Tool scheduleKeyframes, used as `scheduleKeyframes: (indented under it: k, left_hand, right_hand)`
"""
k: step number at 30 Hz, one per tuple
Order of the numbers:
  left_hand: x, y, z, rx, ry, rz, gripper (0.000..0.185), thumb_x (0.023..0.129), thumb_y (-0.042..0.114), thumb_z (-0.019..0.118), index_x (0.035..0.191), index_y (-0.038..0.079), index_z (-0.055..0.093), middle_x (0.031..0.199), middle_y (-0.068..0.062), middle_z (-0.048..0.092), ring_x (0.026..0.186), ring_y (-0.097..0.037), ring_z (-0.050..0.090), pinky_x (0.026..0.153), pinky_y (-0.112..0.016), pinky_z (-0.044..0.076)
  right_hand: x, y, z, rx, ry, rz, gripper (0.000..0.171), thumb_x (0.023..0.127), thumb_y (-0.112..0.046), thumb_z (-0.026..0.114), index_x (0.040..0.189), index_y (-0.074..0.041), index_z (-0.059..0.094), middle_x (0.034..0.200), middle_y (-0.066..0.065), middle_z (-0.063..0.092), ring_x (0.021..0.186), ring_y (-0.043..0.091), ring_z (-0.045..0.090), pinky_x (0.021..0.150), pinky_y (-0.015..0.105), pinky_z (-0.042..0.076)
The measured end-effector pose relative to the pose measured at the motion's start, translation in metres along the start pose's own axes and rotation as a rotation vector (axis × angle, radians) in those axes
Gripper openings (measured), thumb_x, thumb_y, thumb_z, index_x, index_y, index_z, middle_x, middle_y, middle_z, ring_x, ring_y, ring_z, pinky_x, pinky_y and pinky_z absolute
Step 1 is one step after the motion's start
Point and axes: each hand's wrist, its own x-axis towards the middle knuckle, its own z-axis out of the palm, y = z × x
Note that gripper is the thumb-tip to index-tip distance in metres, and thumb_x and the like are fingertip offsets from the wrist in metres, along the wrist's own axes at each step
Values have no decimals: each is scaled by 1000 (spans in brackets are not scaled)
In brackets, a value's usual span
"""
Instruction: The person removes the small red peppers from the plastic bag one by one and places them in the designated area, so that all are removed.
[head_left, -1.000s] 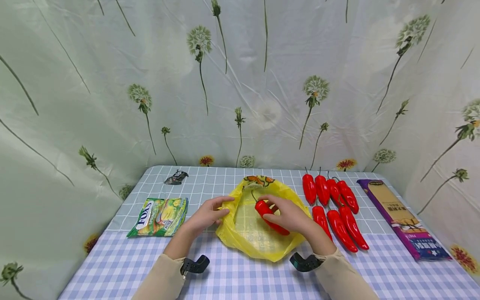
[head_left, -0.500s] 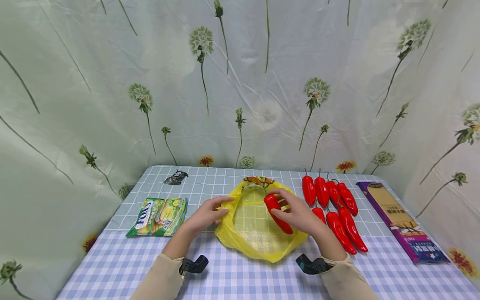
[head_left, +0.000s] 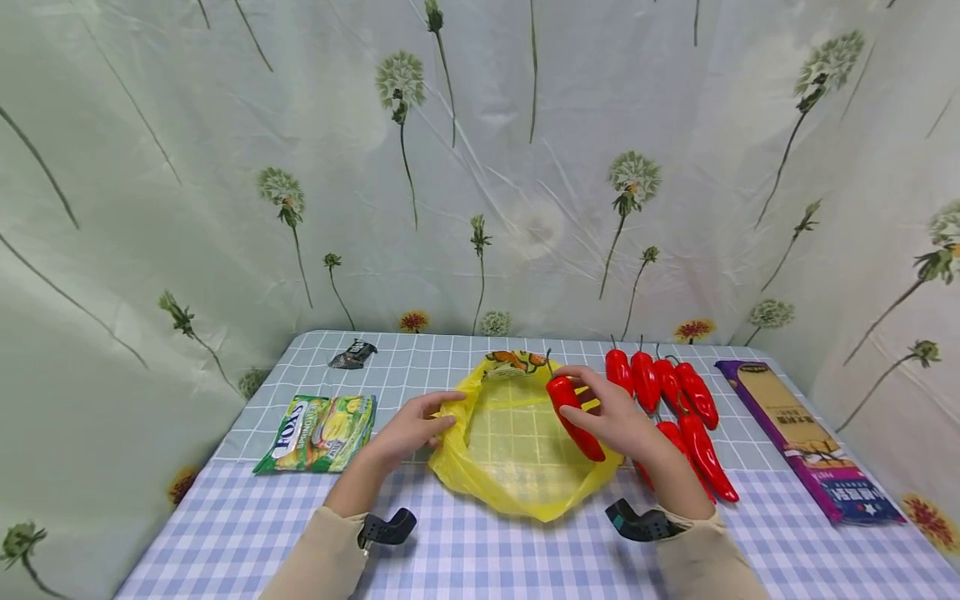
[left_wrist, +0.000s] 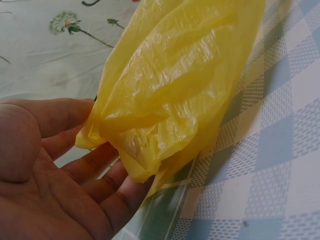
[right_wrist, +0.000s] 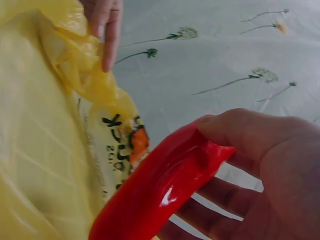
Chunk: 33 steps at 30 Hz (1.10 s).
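In the head view, a yellow plastic bag (head_left: pixel 459 475) stands with its mouth spread wide, bare tablecloth pattern showing through its bottom. My left hand (head_left: pixel 411 427) pinches its left rim; the left wrist view shows thumb and fingertips on the crumpled yellow edge (left_wrist: pixel 145 160). A glossy red chili pepper (head_left: pixel 577 427), stem up and tilted, is held between thumb and fingers of my right hand (head_left: pixel 613 415) over the bag's right side. Close up in the right wrist view, the pepper (right_wrist: pixel 160 190) lies across the fingers beside the bag's printed part.
Several more red peppers (head_left: pixel 697 392) lie in two rows at the right, partly behind my right forearm. Farther right is a purple pasta packet (head_left: pixel 806 433). To the left lie a green Fox's packet (head_left: pixel 318 433) and a small black wrapper (head_left: pixel 352 355). A printed curtain surrounds the table.
My right hand has moved right and slightly up with the pepper, from the middle of the bag to its right rim. The left hand stays at the left rim.
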Motion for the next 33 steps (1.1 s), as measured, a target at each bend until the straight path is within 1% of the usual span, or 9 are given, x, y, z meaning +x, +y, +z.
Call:
scheduleKeyframes:
  k: [5, 12, 14, 21, 25, 28, 33]
  left_hand:
    - [1, -1, -1, 3, -4, -4, 45, 99, 13, 59, 144, 11, 53, 146, -18, 51, 69, -13, 49, 63, -23, 47]
    - [1, -1, -1, 8, 11, -9, 44, 99, 13, 59, 143, 12, 54, 143, -18, 53, 67, -13, 49, 63, -23, 47]
    - [1, 0, -1, 9, 11, -11, 44, 100, 13, 59, 143, 12, 54, 143, -18, 53, 68, -13, 49, 63, -23, 47]
    - [0, 2, -1, 21, 17, -16, 44, 100, 13, 59, 143, 12, 54, 142, -18, 54, 66, -13, 49, 62, -23, 47]
    - [0, 3, -1, 28, 20, -20, 44, 100, 13, 59, 143, 13, 54, 142, -18, 54, 67, -13, 49, 62, -23, 47]
    - [0, 2, -2, 30, 22, -22, 44, 100, 14, 59, 143, 13, 54, 143, -18, 53, 67, -13, 50, 62, -23, 47]
    - [1, 1, -3, 38, 18, -20, 44, 100, 15, 58, 144, 13, 53, 144, -17, 52, 70, -12, 51, 63, -23, 47]
  right_hand:
    - [-2, -2, -8, -10, 8, 10, 54, 91, -23, 72, 140, -19, 49, 129, 14, 62, 109, 30, 63, 81, 37, 60]
    - [-5, -1, -19, -17, 29, 37, 56, 90, -23, 73, 141, -21, 48, 131, 15, 60, 111, 31, 62, 80, 39, 61]
    - [-6, 0, -23, -22, 40, 37, 56, 91, -22, 72, 141, -21, 47, 132, 15, 60, 113, 32, 61, 80, 40, 61]
    - [-12, 6, -37, -54, 79, 47, 56, 92, -24, 71, 142, -20, 47, 133, 16, 59, 119, 35, 58, 88, 48, 58]
    - [-16, 9, -47, -65, 93, 75, 57, 93, -27, 70, 144, -20, 45, 134, 17, 58, 121, 36, 56, 88, 49, 58]
    - [-20, 12, -55, -74, 96, 96, 58, 94, -29, 68, 146, -20, 43, 135, 18, 56, 122, 38, 55, 86, 51, 58]
    - [-24, 19, -66, -82, 112, 113, 57, 96, -27, 65, 147, -17, 42, 135, 21, 54, 119, 40, 55, 86, 52, 58]
